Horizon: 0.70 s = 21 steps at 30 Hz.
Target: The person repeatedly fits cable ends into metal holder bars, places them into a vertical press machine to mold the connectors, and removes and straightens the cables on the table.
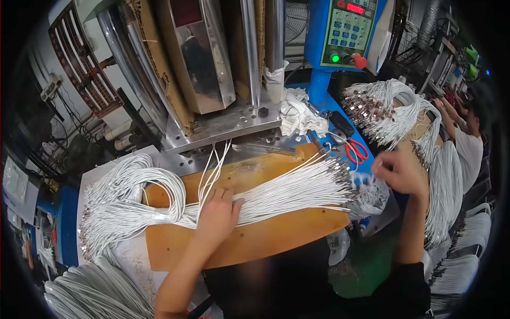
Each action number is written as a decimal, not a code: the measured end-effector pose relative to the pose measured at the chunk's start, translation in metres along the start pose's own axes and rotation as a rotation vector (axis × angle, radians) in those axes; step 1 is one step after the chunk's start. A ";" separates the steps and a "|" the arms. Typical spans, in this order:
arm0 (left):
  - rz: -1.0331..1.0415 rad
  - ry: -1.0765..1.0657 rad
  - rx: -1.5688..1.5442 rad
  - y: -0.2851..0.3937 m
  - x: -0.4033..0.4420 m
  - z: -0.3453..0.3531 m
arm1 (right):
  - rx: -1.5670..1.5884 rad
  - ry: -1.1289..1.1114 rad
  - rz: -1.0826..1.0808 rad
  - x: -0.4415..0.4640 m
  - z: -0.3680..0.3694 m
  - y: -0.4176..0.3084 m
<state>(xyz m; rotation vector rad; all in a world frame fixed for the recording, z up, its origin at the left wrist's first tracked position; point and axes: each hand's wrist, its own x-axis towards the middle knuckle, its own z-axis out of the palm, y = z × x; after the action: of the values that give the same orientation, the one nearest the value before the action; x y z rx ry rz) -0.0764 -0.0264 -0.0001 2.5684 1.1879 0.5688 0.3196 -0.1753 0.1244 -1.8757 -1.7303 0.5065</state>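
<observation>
A bundle of white cables lies fanned out across an orange-brown board, its metal-tipped ends pointing right. My left hand rests on the bundle near the board's middle, fingers pressed together on the cables. A few cables loop upward just beyond its fingertips. Raised to the right of the cable ends is my right hand, fingers curled together; what they hold, if anything, cannot be made out. Below and left of it is a heap of clear plastic and white scraps. Red-handled scissors lie behind, on the blue surface.
A metal press stands behind the board. The blue control box is at the back right. Coiled cable bundles lie left, and more cables hang right. Another person is at the far right.
</observation>
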 end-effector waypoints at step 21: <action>-0.129 -0.040 -0.536 -0.010 0.029 0.010 | -0.532 0.096 -0.310 0.090 0.124 -0.018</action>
<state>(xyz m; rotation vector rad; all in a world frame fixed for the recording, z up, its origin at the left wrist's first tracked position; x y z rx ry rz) -0.0618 0.0016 -0.0058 2.0291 1.0095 0.6916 0.2406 -0.0694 0.0448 -1.8660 -2.1853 -0.1822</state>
